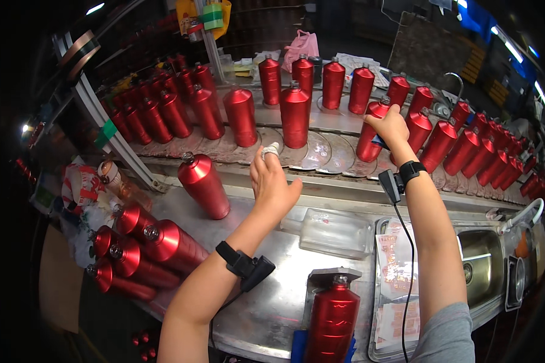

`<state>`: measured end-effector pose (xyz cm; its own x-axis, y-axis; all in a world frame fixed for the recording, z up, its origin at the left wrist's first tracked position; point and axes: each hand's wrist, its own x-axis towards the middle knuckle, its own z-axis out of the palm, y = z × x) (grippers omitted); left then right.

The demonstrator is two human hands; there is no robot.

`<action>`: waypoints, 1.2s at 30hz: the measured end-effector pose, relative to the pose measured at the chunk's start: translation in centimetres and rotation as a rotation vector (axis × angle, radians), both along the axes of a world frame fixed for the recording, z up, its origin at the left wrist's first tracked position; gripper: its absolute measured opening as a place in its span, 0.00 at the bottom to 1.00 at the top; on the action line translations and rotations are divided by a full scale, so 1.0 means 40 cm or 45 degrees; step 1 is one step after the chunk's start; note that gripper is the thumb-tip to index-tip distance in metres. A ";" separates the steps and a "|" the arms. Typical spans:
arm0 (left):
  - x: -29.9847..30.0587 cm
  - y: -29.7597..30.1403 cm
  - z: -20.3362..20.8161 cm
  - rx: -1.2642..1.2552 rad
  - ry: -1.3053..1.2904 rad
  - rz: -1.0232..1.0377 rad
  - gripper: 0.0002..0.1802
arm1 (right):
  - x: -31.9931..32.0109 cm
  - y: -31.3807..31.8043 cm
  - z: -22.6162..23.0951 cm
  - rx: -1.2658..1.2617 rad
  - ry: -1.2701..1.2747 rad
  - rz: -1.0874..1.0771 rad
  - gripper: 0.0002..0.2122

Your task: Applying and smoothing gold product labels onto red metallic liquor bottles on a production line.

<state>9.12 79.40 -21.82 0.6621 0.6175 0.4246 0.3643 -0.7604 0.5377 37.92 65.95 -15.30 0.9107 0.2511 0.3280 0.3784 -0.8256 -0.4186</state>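
My right hand (390, 128) is closed around the upper part of a glossy red bottle (368, 148), which leans slightly on the slatted conveyor (330, 151). A bit of blue shows under its fingers. My left hand (275, 186) hangs over the conveyor's near edge with fingers stretched and thumb apart, holding nothing; a white wrap covers one fingertip. Just beyond it stands another red bottle (295, 118). To its left, a single red bottle (204, 186) stands on the metal bench. Nearest me, a red bottle (333, 323) with raised bands sits in a holder with blue sides.
Several red bottles (157, 248) crowd the bench's left side. More line the conveyor to the right (466, 149) and far left. A clear plastic container (336, 233) lies mid-bench. A tray with printed sheets (398, 266) adjoins the sink (484, 272). A metal post (115, 136) rises at left.
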 end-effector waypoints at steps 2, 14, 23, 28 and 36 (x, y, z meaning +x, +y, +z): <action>0.027 0.015 0.012 -0.041 -0.020 0.026 0.48 | 0.022 -0.033 0.001 0.001 0.014 0.008 0.38; 0.295 0.252 0.117 -0.339 -0.330 0.486 0.50 | -0.070 -0.131 -0.028 0.277 -0.595 0.286 0.34; 0.448 0.337 0.031 -0.437 -0.538 -0.065 0.32 | -0.075 0.055 -0.010 0.124 -0.297 0.395 0.44; 0.533 0.202 0.023 -0.225 -0.528 0.129 0.28 | -0.018 0.105 -0.012 0.019 -0.053 0.129 0.44; 0.523 0.090 0.021 -0.338 -0.610 -0.051 0.27 | 0.051 0.037 -0.042 -0.015 -0.070 -0.053 0.39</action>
